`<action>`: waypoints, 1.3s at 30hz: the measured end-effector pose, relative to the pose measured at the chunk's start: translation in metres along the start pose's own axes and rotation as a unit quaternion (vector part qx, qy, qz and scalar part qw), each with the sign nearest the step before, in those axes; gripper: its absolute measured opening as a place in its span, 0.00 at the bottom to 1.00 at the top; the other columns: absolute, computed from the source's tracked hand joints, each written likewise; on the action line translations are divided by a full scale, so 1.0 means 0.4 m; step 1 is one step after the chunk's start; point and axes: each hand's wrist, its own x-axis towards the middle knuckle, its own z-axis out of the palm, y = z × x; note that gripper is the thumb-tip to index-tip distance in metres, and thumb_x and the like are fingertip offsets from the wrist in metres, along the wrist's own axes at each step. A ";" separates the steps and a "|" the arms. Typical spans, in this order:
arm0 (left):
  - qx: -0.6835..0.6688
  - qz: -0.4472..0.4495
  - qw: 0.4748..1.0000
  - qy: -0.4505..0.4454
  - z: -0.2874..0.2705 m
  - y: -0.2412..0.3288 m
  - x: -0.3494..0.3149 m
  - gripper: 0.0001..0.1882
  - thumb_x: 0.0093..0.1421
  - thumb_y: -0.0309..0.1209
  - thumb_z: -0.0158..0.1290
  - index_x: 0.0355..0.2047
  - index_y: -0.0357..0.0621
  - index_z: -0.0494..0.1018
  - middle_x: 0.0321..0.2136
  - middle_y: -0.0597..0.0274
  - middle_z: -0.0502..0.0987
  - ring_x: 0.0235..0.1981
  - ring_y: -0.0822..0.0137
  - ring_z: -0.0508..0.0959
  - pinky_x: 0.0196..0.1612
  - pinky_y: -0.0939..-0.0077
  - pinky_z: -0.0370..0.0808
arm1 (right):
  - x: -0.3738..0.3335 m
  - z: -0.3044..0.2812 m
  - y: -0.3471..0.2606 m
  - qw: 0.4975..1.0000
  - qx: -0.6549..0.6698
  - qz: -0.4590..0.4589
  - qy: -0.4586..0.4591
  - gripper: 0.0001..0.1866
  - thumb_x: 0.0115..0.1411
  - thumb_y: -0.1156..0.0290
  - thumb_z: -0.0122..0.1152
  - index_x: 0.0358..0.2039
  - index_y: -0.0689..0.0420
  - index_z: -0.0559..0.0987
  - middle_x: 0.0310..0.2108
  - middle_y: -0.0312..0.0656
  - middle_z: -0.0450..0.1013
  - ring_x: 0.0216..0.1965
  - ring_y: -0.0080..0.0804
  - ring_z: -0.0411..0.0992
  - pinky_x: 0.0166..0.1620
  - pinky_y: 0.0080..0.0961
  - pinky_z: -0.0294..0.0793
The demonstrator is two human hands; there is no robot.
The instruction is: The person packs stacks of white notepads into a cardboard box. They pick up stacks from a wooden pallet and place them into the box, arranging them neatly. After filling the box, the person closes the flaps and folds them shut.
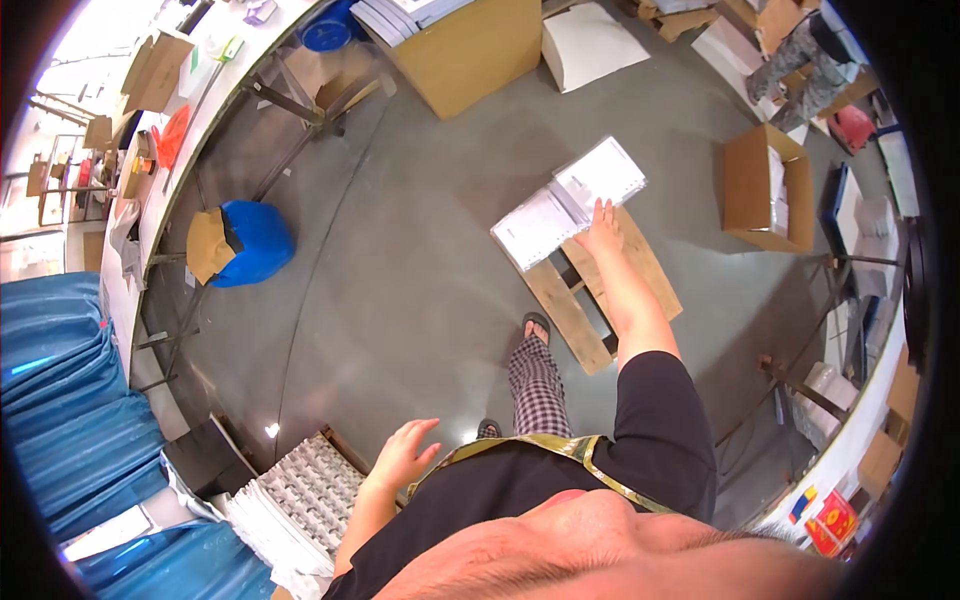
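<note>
Two white, flat-topped stacks, perhaps paper or cartons, lie side by side on the far end of a wooden pallet (655, 275). These are the left white stack (535, 225) and the right white stack (605, 172). My right hand (602, 230) reaches out to the near edge of the right stack, fingers stretched, and seems to touch it. Its thumb side is close to the gap between the stacks. My left hand (405, 455) hangs low beside my body with its fingers apart, holding nothing.
A blue barrel (260, 243) stands at the left under a long table. An open cardboard box (748, 190) is to the right of the pallet, and a big carton (470, 55) stands at the back. Grey egg-tray-like sheets (310, 490) are stacked near left. Another person (810, 75) is far right.
</note>
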 end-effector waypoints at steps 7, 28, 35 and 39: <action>-0.003 -0.044 0.998 -0.047 -0.009 -0.007 0.158 0.23 0.59 0.35 0.59 0.55 0.47 0.71 0.49 0.50 0.75 0.51 0.48 0.75 0.52 0.60 0.74 | 0.232 0.052 -0.021 0.990 -0.128 0.052 -0.030 0.60 0.53 0.49 0.70 0.73 0.44 0.37 0.75 0.36 0.35 0.75 0.34 0.36 0.67 0.52 0.56; -0.529 -0.154 0.769 -0.323 0.048 0.132 0.676 0.45 0.64 0.69 0.31 0.64 0.43 0.60 0.54 0.44 0.73 0.55 0.50 0.74 0.53 0.56 0.71 | -0.648 -0.103 0.110 0.885 0.282 -0.352 0.114 0.15 0.66 0.65 0.52 0.50 0.53 0.77 0.47 0.44 0.77 0.49 0.47 0.74 0.50 0.40 0.75; -0.183 0.018 0.872 -0.453 0.312 0.263 1.039 0.27 0.68 0.26 0.37 0.67 0.46 0.52 0.63 0.47 0.63 0.60 0.46 0.69 0.61 0.48 0.69 | -0.708 0.229 0.121 0.866 0.270 -0.267 0.326 0.14 0.63 0.74 0.54 0.49 0.53 0.77 0.54 0.47 0.71 0.59 0.46 0.67 0.56 0.36 0.72; -0.161 0.122 0.802 -0.562 0.585 0.341 0.942 0.28 0.66 0.23 0.37 0.67 0.46 0.51 0.63 0.47 0.62 0.61 0.47 0.68 0.61 0.49 0.68 | -0.853 0.461 0.242 0.826 0.288 -0.126 0.469 0.17 0.60 0.73 0.60 0.50 0.53 0.76 0.57 0.48 0.68 0.61 0.49 0.65 0.59 0.40 0.70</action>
